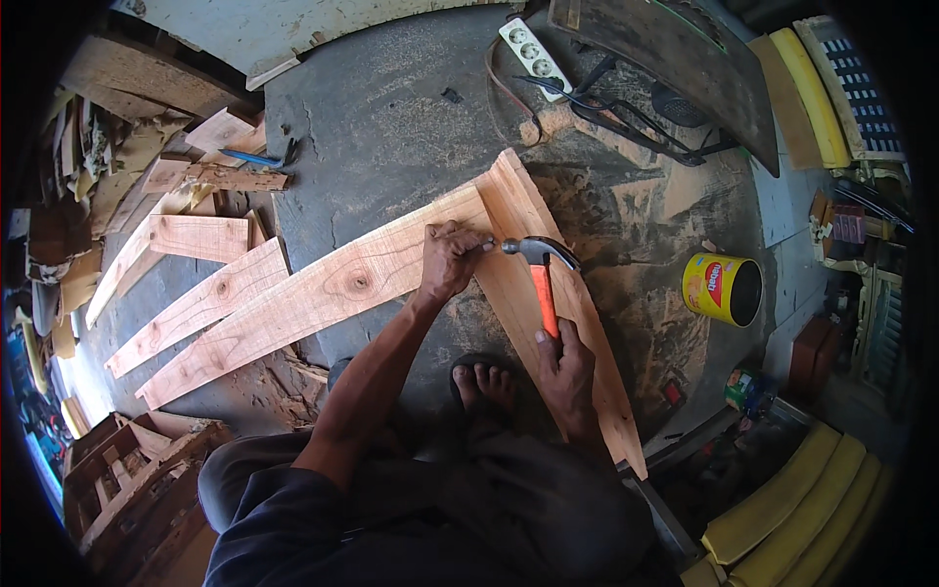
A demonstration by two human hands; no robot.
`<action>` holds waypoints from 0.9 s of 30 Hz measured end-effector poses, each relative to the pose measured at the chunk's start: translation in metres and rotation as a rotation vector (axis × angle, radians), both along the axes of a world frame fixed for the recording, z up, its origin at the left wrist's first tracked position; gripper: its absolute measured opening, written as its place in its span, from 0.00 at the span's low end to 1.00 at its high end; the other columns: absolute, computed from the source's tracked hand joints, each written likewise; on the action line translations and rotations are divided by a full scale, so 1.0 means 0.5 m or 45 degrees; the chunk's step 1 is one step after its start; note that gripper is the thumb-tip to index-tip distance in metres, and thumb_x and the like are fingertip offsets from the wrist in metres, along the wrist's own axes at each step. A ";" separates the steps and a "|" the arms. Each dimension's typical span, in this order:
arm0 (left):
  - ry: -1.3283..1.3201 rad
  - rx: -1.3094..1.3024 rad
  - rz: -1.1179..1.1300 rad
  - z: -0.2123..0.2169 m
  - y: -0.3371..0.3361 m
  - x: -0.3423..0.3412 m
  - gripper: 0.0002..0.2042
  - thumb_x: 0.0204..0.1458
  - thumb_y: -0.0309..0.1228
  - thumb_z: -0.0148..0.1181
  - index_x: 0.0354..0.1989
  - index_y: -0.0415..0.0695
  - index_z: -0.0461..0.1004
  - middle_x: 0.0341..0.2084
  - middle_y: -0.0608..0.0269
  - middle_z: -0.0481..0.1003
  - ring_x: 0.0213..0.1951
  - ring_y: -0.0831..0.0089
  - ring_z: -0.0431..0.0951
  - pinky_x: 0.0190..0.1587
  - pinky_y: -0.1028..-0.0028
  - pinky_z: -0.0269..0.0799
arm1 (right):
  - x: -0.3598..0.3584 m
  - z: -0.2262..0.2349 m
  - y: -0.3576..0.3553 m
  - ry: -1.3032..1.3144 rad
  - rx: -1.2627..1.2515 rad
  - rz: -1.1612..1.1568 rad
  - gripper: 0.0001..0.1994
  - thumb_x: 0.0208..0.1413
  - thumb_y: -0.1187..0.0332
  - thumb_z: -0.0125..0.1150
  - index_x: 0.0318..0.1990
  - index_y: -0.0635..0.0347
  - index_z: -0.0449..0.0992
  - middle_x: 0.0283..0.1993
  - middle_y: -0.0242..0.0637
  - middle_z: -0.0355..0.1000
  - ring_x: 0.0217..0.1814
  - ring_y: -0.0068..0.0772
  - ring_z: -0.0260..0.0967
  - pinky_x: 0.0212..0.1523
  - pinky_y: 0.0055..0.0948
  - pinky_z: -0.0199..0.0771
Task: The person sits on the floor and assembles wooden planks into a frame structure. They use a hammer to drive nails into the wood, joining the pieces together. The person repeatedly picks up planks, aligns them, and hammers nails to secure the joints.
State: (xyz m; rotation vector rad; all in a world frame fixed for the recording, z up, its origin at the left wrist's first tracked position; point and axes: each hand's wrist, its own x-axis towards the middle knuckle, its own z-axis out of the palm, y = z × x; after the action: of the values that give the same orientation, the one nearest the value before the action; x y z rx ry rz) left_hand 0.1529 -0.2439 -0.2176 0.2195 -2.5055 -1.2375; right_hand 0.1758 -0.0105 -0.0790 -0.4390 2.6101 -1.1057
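My right hand (569, 368) is wrapped round the orange handle of a claw hammer (543, 293). The hammer's head lies level with the fingertips of my left hand (450, 260), close beside them. Those fingers are pinched together over the end of a long, tapering wooden board (357, 282); anything between them is too small to make out. At its wide end this board meets a second long timber piece (587, 338), which runs from the upper middle down past my right hand. The second piece has a raised strip along its right side.
More cut boards (201, 238) and a blue-handled tool (249, 157) lie to the left. A white power strip (535, 57) with cables is at the top. On the right stands a yellow tin (708, 286). A broken wooden frame (137, 479) sits lower left.
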 end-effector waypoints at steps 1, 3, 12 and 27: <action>-0.014 -0.016 -0.007 0.001 -0.002 0.002 0.03 0.53 0.35 0.67 0.34 0.57 0.84 0.26 0.75 0.80 0.32 0.72 0.70 0.46 0.67 0.55 | -0.002 -0.009 -0.004 0.055 0.000 0.023 0.11 0.67 0.64 0.57 0.44 0.65 0.72 0.26 0.50 0.70 0.24 0.54 0.69 0.27 0.42 0.67; -0.026 -0.034 -0.018 0.003 -0.004 0.006 0.04 0.52 0.35 0.68 0.35 0.57 0.84 0.26 0.75 0.81 0.32 0.73 0.70 0.45 0.67 0.55 | 0.001 -0.018 -0.011 0.164 -0.001 0.056 0.12 0.67 0.64 0.56 0.47 0.65 0.72 0.29 0.51 0.71 0.26 0.57 0.71 0.27 0.43 0.69; 0.049 -0.148 -0.032 -0.008 -0.007 0.007 0.08 0.50 0.32 0.66 0.39 0.59 0.85 0.28 0.76 0.82 0.33 0.72 0.71 0.46 0.67 0.58 | -0.019 -0.077 -0.006 0.450 0.306 0.240 0.14 0.67 0.65 0.56 0.53 0.64 0.70 0.33 0.50 0.73 0.29 0.54 0.75 0.24 0.43 0.74; -0.197 -0.311 0.175 0.048 -0.094 0.036 0.23 0.61 0.46 0.57 0.62 0.52 0.70 0.64 0.50 0.64 0.64 0.49 0.62 0.67 0.51 0.52 | 0.016 -0.029 0.008 0.067 0.032 -0.094 0.11 0.67 0.66 0.56 0.50 0.64 0.73 0.30 0.54 0.73 0.31 0.59 0.74 0.30 0.43 0.71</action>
State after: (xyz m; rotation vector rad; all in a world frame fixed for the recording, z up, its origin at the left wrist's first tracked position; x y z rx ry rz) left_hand 0.1708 -0.2909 -0.1939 0.4323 -2.6920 -0.8826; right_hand 0.1839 -0.0063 -0.0935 -0.3743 2.7033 -1.0971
